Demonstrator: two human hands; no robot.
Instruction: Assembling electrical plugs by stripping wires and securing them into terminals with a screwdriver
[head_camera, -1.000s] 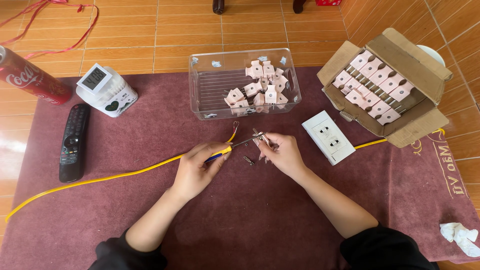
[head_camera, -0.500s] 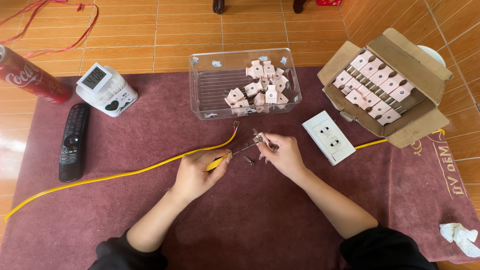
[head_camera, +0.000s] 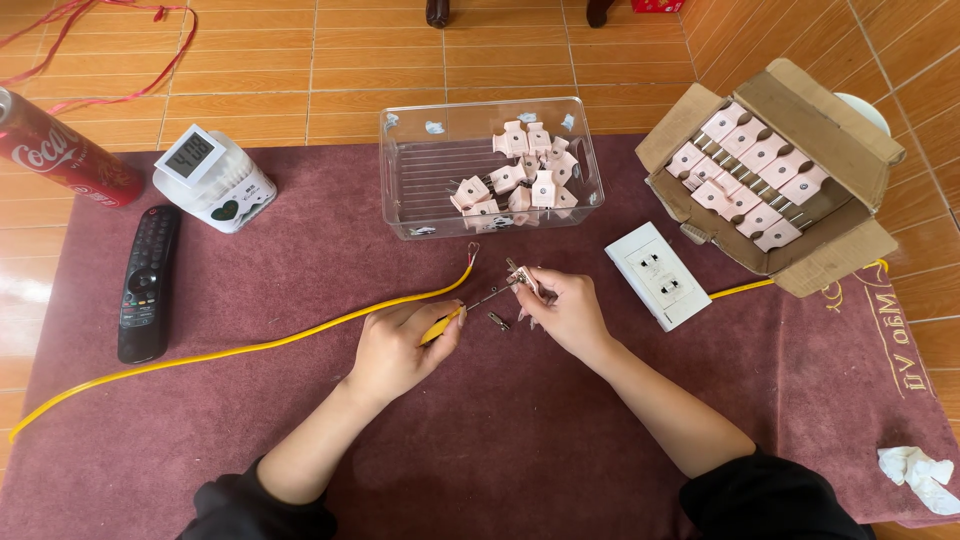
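Our left hand (head_camera: 395, 350) has slid its yellow-handled screwdriver (head_camera: 455, 318) tighter against the pink plug (head_camera: 522, 278), pinched in our right hand (head_camera: 565, 312) at twelve o'clock; both stay closed, tightening seemingly underway.

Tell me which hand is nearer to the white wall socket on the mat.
Right. The right hand lies just left of the white wall socket; the left hand is farther left, beyond it.
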